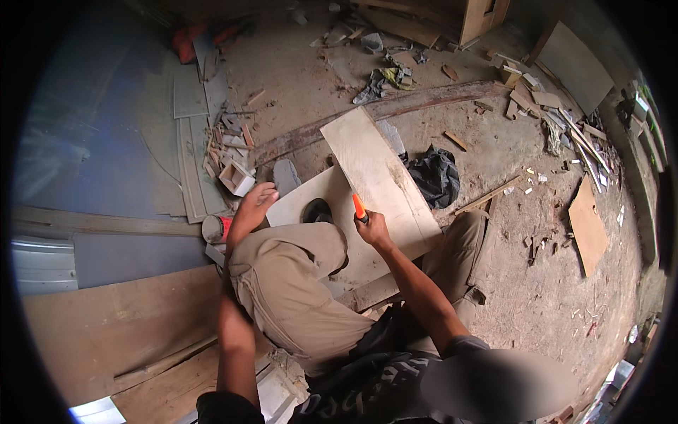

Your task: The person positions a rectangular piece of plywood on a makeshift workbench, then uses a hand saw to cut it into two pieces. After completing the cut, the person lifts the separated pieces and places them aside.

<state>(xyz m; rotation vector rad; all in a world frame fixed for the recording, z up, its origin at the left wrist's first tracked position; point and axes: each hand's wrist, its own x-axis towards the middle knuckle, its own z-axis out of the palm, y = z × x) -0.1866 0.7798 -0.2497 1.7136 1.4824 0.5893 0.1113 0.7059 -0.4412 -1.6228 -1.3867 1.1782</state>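
I crouch over two pale wooden boards on the dirt floor, a long board [381, 177] lying across a lower board [300, 205]. My right hand [372, 228] is closed on a tool with an orange handle [359, 206], its tip pointing down at the long board. A dark round hole [318, 210] shows in the lower board just left of that hand. My left hand [256, 201] rests with fingers spread on the left edge of the lower board, beside my bent knee [296, 261] in khaki trousers.
A red and white can [215, 227] and a small wooden box [236, 177] sit left of the boards. A black cloth [434, 177] lies to the right. Wood scraps, a long dark plank [395, 104] and a plywood piece [587, 226] litter the floor.
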